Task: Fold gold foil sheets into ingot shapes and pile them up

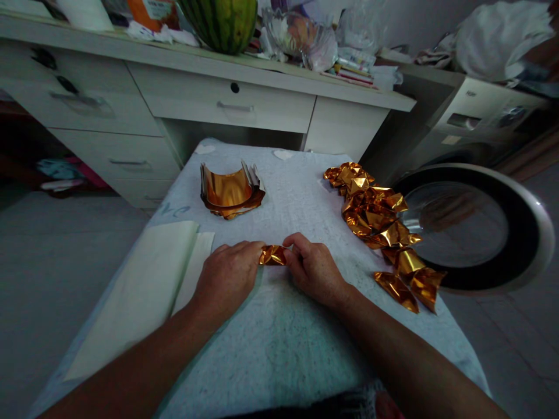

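Note:
Between my two hands is a small folded piece of gold foil paper, held just above the cloth-covered table. My left hand is closed on its left end. The thumb and fingers of my right hand pinch its right end. Beyond my left hand lies a curved stack of gold foil sheets, its ends bent upward. A long heap of folded gold foil pieces spreads along the right side of the table, past my right hand.
Pale folded paper lies at the table's left edge. Behind stands a white desk with drawers, bearing a watermelon and a glass bowl. To the right, a washing machine's open round door sits close to the table.

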A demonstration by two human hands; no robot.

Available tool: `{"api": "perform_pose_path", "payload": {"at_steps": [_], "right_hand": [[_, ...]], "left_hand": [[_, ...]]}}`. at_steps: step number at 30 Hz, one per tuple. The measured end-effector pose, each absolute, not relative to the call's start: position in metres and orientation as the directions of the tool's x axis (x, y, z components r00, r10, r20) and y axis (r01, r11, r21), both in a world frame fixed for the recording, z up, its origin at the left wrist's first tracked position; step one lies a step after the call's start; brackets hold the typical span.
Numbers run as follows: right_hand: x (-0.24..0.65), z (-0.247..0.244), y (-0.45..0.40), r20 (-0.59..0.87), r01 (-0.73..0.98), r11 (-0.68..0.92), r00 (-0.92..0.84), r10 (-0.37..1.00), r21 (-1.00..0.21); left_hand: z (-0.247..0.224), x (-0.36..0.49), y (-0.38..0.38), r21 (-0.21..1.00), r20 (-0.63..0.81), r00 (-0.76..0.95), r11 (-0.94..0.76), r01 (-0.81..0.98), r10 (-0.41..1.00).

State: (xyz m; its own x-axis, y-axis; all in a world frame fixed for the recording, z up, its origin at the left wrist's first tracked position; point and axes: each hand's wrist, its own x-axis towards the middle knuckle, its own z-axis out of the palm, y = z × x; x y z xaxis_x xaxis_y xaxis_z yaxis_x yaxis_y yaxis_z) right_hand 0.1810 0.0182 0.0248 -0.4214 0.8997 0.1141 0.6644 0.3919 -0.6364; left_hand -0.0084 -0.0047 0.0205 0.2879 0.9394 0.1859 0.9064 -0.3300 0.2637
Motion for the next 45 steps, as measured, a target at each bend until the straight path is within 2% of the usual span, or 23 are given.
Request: {"api": "perform_pose_path", "payload": {"at_steps": [7, 21, 32, 41, 45], "right_hand": [[0.1805, 0.0259, 0.0174, 0.114, 0.646, 0.391, -0.427, 0.897, -0.655], [0.1770, 0.0251, 0.0156, 0.111, 0.639, 0.410, -0.454, 0.884, -0.651], [0.1787, 0.0243, 0.0156, 0.165, 0.644, 0.417, -0.415, 0.895, -0.642], [0.1772, 0.0229, 0.0138, 0.164, 0.619, 0.438, -0.449, 0.878, -0.652], [0.1781, 0.0231, 0.0148, 0.174, 0.624, 0.439, -0.440, 0.881, -0.646]], "left_hand": [[0.0214, -0.0077, -0.0049, 0.358, 0.221, 0.263, -0.329, 0.874, 0.939], [0.0183, -0.0079, -0.0037, 0.270, 0.202, 0.253, -0.302, 0.914, 0.946], [0.0188, -0.0069, -0.0045, 0.303, 0.225, 0.294, -0.353, 0.885, 0.929], [0.0208, -0.0058, -0.0060, 0.308, 0.194, 0.232, -0.284, 0.908, 0.953], [0.0183, -0.0067, -0.0053, 0.300, 0.214, 0.268, -0.324, 0.897, 0.939]]}}
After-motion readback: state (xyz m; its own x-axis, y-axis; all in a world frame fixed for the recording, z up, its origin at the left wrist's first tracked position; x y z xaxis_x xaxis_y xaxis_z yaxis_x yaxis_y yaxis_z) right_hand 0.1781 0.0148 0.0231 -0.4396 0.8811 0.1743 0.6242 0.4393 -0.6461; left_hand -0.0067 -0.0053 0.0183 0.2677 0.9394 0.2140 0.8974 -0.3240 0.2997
